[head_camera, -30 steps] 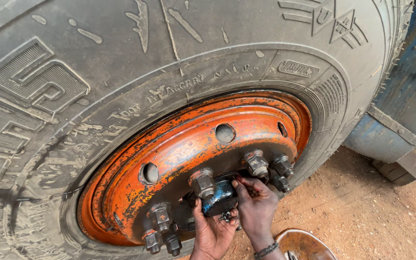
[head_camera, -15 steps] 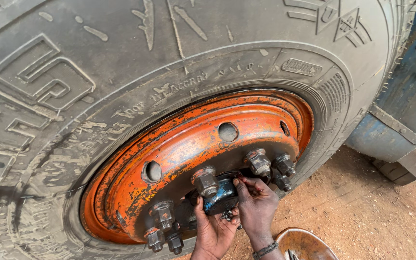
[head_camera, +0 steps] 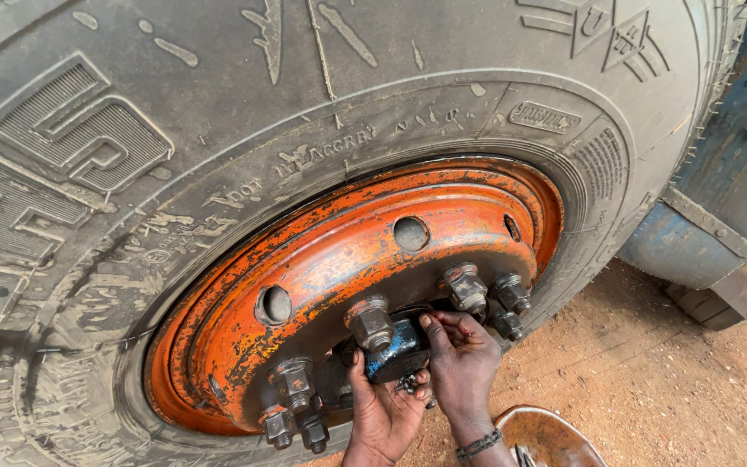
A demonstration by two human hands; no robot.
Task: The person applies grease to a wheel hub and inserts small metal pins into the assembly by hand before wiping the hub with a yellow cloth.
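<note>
At hub cap [head_camera: 397, 348]: left hand [head_camera: 384, 413] cupped beneath; right hand [head_camera: 462, 363] apparently gripping edge.

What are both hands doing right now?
Left hand: closed around the dark hub cap from below.
Right hand: fingers gripping the same hub cap from the side.

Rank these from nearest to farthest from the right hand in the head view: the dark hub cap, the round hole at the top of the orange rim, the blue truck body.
1. Dark hub cap: touched by the right hand, at the wheel centre.
2. Round hole: above the hand, on the orange rim.
3. Blue truck body: far right, beyond the tyre.
</note>
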